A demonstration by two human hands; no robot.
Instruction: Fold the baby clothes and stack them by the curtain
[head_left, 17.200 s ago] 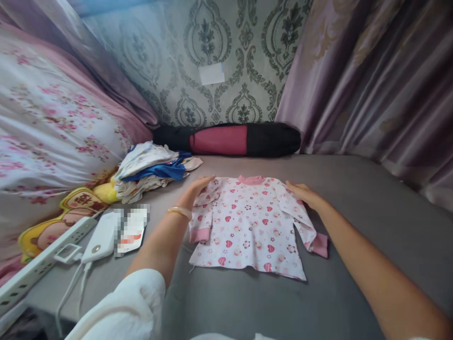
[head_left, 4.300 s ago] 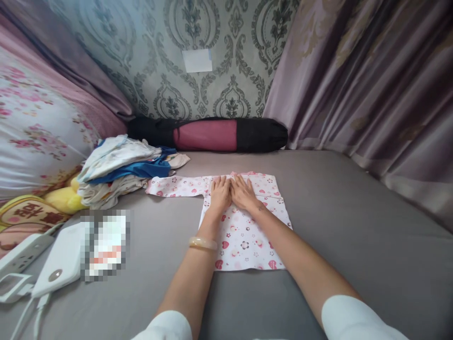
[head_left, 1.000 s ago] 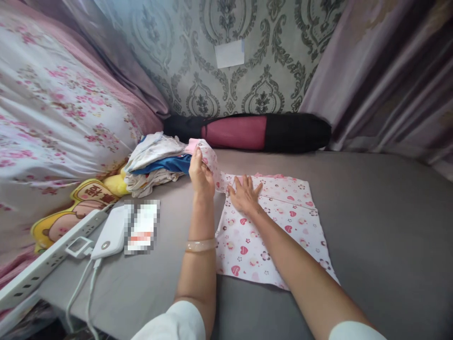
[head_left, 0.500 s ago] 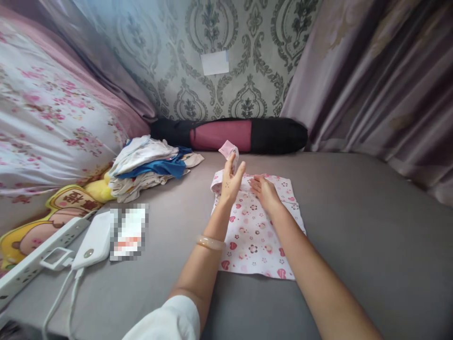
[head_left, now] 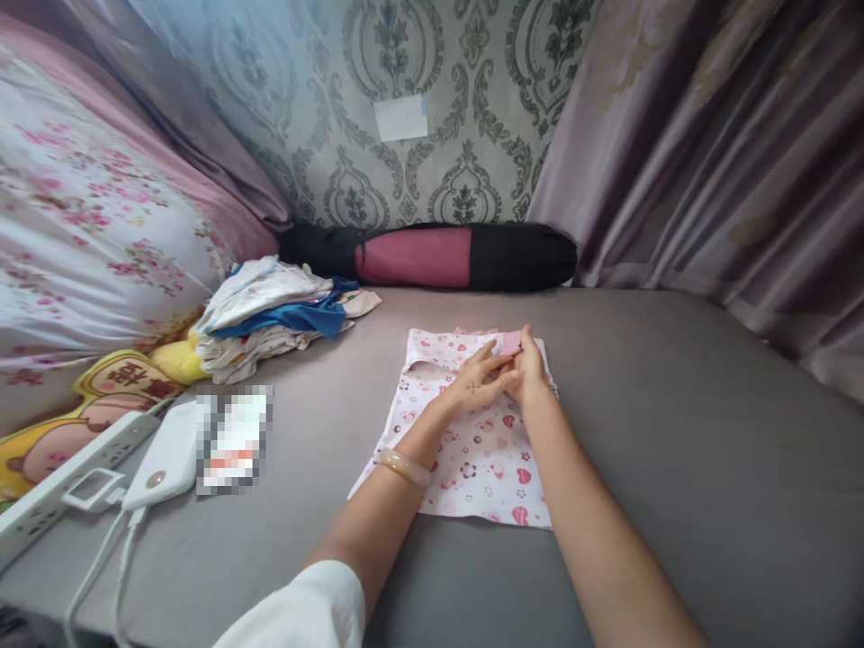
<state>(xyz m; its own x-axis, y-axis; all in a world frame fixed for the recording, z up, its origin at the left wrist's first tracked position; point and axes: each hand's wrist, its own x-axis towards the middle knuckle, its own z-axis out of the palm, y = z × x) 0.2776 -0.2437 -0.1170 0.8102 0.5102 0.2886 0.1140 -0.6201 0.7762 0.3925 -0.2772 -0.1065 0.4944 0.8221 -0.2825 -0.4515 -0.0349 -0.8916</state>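
Observation:
A white cloth (head_left: 472, 468) printed with pink hearts and small flowers lies on the grey bed surface, its upper part folded over in a band. At the top right of this band is a plain pink tab (head_left: 512, 342). My right hand (head_left: 530, 371) is at the tab's right side, its fingers closed against the tab's end; the grip is partly hidden. My left hand (head_left: 479, 380), with fingers stretched out and apart, lies over the band, and its fingertips meet my right hand just below the tab. A pale bangle (head_left: 405, 468) circles my left wrist.
A pile of clothes (head_left: 276, 310) lies at the left, near a yellow plush cushion (head_left: 114, 387). Closer are a power strip (head_left: 74, 486), a white charger with cables (head_left: 166, 459) and a blurred-out item (head_left: 236, 441). A long black and maroon bag (head_left: 418, 256) rests against the wall.
The pink tab, upright at the cloth's upper left before, now lies at the upper right, and its band lies flatter. My left hand moved right to meet my right hand.

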